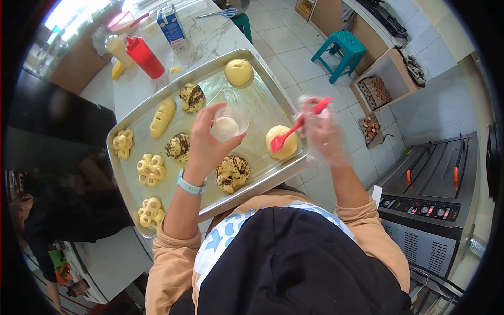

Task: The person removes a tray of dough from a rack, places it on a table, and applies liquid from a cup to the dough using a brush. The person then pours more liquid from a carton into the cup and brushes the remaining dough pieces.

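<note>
My left hand [207, 134] is wrapped round a small clear plastic cup [229, 119] with a pale liquid in it, held above the tray. My right hand [326, 134], in a clear plastic glove, grips a red pastry brush [307, 122]. The brush's head touches the top of a round dough bun [282, 143] at the tray's near right corner. Another round bun [238, 72] lies at the far end. Across the metal baking tray [273, 184] are a knotted dough with dark flecks [232, 173], a slashed oval loaf [163, 118] and several flower-shaped pieces [151, 169].
Beyond the tray on the marble-patterned table [210, 31] stand a red squeeze bottle [144, 58], a blue carton [172, 29] and scissors [223, 13]. A green stool [341, 50] is on the tiled floor. An oven [425, 194] stands at right; another person's arm [39, 247] shows at left.
</note>
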Available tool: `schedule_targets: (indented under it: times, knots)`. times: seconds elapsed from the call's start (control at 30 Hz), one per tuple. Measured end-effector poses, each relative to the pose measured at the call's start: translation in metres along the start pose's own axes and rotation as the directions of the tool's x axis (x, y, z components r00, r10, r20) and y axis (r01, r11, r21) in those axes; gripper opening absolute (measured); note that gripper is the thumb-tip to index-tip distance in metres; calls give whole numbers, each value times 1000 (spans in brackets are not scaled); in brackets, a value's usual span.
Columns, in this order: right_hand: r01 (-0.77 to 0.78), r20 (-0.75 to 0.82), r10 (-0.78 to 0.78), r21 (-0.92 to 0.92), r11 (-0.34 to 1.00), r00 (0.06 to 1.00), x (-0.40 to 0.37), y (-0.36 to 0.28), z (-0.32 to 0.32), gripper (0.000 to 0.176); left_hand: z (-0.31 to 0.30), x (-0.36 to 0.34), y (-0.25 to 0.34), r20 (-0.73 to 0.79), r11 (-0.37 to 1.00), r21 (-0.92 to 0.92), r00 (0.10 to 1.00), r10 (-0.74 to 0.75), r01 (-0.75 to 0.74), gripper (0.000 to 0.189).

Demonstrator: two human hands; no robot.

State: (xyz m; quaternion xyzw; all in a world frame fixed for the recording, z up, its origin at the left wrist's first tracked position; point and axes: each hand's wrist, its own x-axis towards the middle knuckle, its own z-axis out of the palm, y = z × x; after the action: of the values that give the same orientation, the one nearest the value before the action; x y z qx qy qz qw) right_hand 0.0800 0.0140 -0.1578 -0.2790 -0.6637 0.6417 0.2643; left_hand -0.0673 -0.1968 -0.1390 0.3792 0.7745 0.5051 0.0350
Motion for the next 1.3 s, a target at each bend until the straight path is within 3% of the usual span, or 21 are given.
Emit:
schedule_targets:
  times: [0.03,0.17,0.23,0.33,0.4,0.43,0.5,0.63,0.73,0.87,0.93,1.0,1.07,1.1,1.23,1.3]
  knots:
    - [-71,91,80,-95,993,993,-2,0,8,28,-1,5,0,45,1000,5,999,13,-13,63]
    - [-123,57,129,-95,988,990,10,9,23,27,-2,24,-2,122,999,33,992,24,-28,68]
    - [53,-100,-61,-86,995,993,23,20,13,26,-2,30,-4,164,996,17,983,79,-83,68]
    - [19,-184,-37,-102,995,982,29,0,-7,24,0,34,-8,185,992,42,976,113,-123,66]
    - [198,-291,-176,50,979,941,21,-19,-16,21,4,32,-9,195,994,29,976,101,-109,65]
    - [197,-293,-176,45,979,940,16,-31,-16,21,6,32,-8,203,995,24,975,91,-98,65]
    - [358,-309,-301,149,922,902,0,-51,-9,21,15,31,-9,220,994,4,970,108,-111,64]
    - [327,-195,-302,111,938,933,-21,-53,22,21,33,30,1,249,991,-34,960,131,-127,64]
    - [198,-85,-185,181,963,979,-24,-37,37,21,38,27,9,267,991,-34,954,135,-130,64]
    - [219,-124,-197,199,955,973,-25,-36,21,21,35,21,3,221,992,-10,967,125,-126,63]
    - [364,-302,-292,216,906,908,-23,-35,3,21,29,18,-6,167,988,52,976,138,-148,65]
    - [336,-334,-257,206,919,907,-24,-24,-9,22,21,15,-7,152,993,57,984,93,-103,64]
    - [218,-267,-179,124,968,947,-22,1,-19,25,15,11,-3,137,996,62,989,49,-58,63]
    - [92,-287,-54,122,988,956,-27,4,-17,26,13,8,-1,99,998,47,994,45,-49,63]
    - [123,-367,-91,64,990,926,-32,18,-40,27,3,-5,3,19,1000,13,1000,5,-5,63]
    - [168,-394,-106,125,978,913,-27,19,-43,25,3,-10,2,-3,1000,-9,1000,-1,1,63]
